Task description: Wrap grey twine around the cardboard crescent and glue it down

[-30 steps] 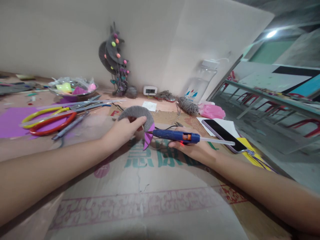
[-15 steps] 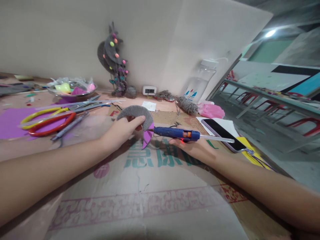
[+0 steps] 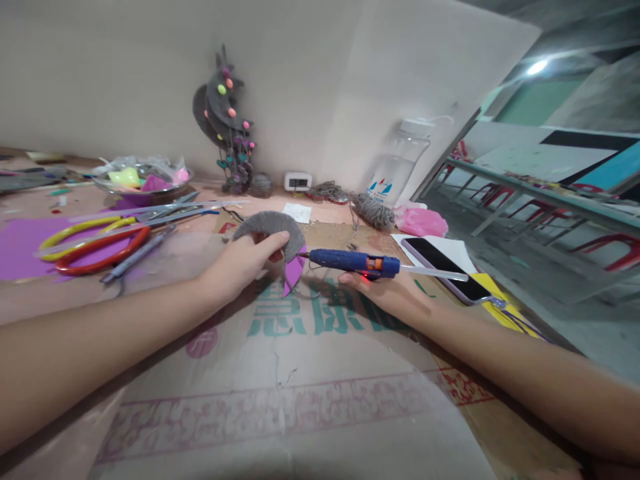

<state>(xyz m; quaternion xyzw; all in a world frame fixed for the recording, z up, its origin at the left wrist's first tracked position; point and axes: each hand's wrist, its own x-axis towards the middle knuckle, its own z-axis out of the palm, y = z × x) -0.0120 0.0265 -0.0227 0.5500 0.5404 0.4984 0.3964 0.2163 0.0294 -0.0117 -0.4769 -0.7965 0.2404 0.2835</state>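
Note:
A curved crescent (image 3: pixel 273 222) wrapped in grey yarn is pinched in my left hand (image 3: pixel 247 259), thumb on top. Its lower right end shows bare purple material (image 3: pixel 294 272). My right hand (image 3: pixel 385 290) is closed round a blue glue gun (image 3: pixel 350 261), whose red light is lit and which has a clear glue stick (image 3: pixel 435 272) out of its back. The gun's nozzle points left and meets the crescent's edge where the yarn ends and the purple begins. Most fingers of my right hand are hidden behind the gun.
Red-handled (image 3: pixel 105 257) and yellow-handled scissors lie left, near a metal bowl (image 3: pixel 143 187). Behind are a decorated grey crescent (image 3: pixel 225 107), a small timer (image 3: pixel 298 181), grey yarn (image 3: pixel 373 212) and a water bottle (image 3: pixel 400 163). A phone (image 3: pixel 445 270) lies right. Printed cardboard (image 3: pixel 280 413) spreads in front.
The glue gun's body has tilted slightly, its nozzle moving up a little along the crescent's edge. My left hand's grip looks the same, and the view has shifted slightly.

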